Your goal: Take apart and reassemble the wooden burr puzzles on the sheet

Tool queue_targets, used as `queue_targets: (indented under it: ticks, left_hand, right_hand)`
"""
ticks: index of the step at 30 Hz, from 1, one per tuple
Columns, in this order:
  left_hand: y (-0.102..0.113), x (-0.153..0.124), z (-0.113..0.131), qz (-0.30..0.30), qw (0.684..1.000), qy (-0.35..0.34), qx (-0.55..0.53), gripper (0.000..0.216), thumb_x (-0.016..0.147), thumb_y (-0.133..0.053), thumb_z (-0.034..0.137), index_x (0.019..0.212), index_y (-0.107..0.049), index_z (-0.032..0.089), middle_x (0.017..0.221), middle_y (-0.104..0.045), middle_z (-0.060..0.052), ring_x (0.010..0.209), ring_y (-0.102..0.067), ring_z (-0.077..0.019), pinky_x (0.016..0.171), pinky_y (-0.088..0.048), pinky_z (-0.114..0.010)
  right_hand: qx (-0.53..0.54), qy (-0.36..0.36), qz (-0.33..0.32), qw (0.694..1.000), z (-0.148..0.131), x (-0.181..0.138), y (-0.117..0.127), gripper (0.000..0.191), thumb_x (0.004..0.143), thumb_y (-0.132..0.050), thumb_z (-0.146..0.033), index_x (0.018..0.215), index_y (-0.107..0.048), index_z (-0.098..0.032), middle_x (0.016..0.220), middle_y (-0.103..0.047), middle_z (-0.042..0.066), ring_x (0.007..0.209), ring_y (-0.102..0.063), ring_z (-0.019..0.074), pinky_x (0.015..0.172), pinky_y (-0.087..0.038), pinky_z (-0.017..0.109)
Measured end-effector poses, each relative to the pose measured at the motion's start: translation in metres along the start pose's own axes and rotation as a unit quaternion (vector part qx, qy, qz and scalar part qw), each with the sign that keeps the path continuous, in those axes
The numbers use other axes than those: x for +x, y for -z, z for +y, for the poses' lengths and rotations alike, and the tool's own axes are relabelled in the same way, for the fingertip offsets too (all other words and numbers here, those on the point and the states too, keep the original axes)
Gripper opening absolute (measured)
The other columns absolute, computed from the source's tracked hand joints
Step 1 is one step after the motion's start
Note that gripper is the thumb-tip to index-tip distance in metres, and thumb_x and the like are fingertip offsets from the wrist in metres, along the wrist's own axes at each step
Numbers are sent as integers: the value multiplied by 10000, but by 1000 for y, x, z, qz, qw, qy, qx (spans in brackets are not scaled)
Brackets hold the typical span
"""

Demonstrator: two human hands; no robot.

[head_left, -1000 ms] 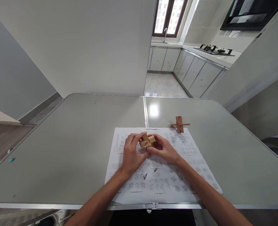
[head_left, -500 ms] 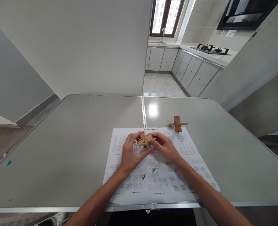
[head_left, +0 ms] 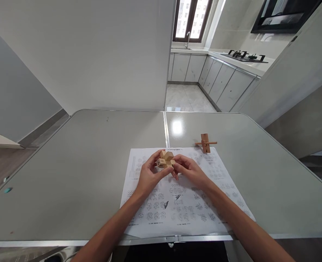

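Note:
A light wooden interlocking puzzle (head_left: 165,159) is held just above a printed sheet of diagrams (head_left: 182,203) in the middle of the table. My left hand (head_left: 148,177) grips its left side with thumb and fingers closed round it. My right hand (head_left: 190,171) pinches its right side. A second, darker wooden cross-shaped puzzle (head_left: 205,143) stands on the table past the sheet's far right corner, apart from both hands.
The grey folding table (head_left: 68,174) has a metal seam down its middle and a metal front edge. A small teal object (head_left: 7,190) lies near its left edge. Behind are a white wall and a kitchen with counter and hob (head_left: 244,56).
Both hands have turned the light wooden puzzle over between them and shifted it slightly left. The darker puzzle has stayed put.

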State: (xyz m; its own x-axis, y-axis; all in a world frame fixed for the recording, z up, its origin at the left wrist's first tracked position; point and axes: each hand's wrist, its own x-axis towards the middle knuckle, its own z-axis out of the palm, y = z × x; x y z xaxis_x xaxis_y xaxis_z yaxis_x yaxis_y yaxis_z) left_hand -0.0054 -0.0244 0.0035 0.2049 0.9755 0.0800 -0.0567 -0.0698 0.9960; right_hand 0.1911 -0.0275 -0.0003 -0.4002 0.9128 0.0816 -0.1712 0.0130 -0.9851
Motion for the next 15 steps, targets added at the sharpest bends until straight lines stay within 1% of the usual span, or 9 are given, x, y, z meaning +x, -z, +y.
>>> queue_targets:
  ticks: [3,6,8,11,13,15]
  left_hand:
    - [0,0,-2,-6,1000,-9,1,610,803,-866,370,1369,-658,281,1285,-733,-81,1178,-695,-279,1000,-576,-432]
    - [1,-1,-4,-14,1000,-20,8,602,809,-867,369,1370,-659,295,1295,-729,-86,1186,-693,-284,1000,-582,-439]
    - [1,-1,-4,-20,999,-22,11,612,814,-868,372,1382,-651,301,1303,-726,-88,1205,-685,-285,1012,-580,-441]
    - [1,-2,-3,-31,999,-18,10,632,824,-862,382,1406,-631,301,1306,-722,-82,1229,-676,-284,1007,-585,-429]
    - [0,-2,-2,-36,999,-18,6,648,823,-861,384,1417,-619,290,1305,-719,-81,1228,-678,-281,1003,-588,-417]
    - [0,-2,-1,-36,999,-14,-1,656,835,-850,389,1433,-605,277,1323,-709,-89,1235,-678,-283,1008,-587,-413]
  right_hand:
    - [-18,1,-5,1000,-3,0,1,302,1001,-682,-535,984,-645,-236,670,-641,-34,601,-595,148,663,-547,328]
    - [-23,-4,-12,1000,-4,-1,2,330,983,-691,-562,955,-636,-238,672,-634,-30,598,-586,150,624,-532,317]
    - [-16,-2,-20,1000,-4,-1,4,317,989,-689,-547,955,-639,-236,677,-630,-29,604,-583,148,614,-520,306]
    - [-5,0,-31,1000,-1,-1,7,282,1006,-682,-507,964,-643,-231,691,-631,-30,611,-578,142,643,-519,307]
    - [-6,-1,-26,1000,1,-1,8,281,1005,-683,-506,975,-651,-228,696,-629,-31,616,-577,143,664,-525,315]
    - [-16,1,-4,1000,3,-1,8,290,997,-690,-516,1001,-664,-227,696,-624,-32,624,-580,148,682,-534,326]
